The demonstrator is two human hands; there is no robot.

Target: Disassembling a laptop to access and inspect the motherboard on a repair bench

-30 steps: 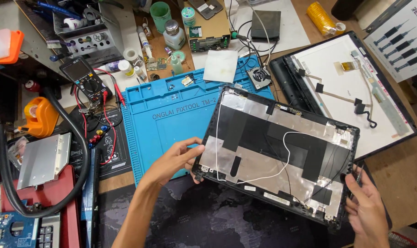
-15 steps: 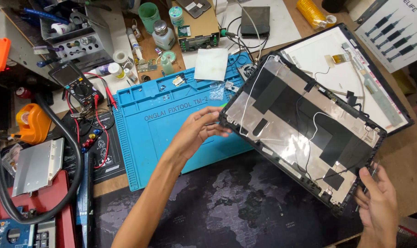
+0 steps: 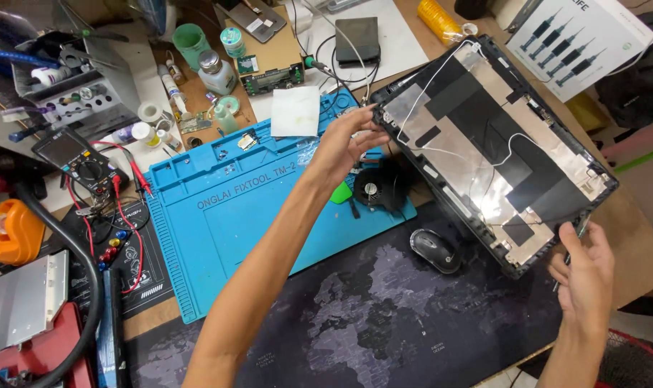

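Note:
I hold a black laptop lid cover up over the desk, its inner side facing me with silver foil, black tape and thin white wires. My left hand grips its left corner. My right hand grips the lower right corner and also pinches a thin dark tool. The cover is tilted, running from upper middle to right. Below it on the desk lie a small black fan and a black mouse.
A blue repair mat covers the desk centre, with a dark map-print desk pad in front. A multimeter with red leads, an orange tool, bottles, a green cup and a circuit board crowd the left and back. A white box stands at back right.
Both hands swung the lid cover up and to the right, turning it. The fan and the mouse that were under it have come into sight.

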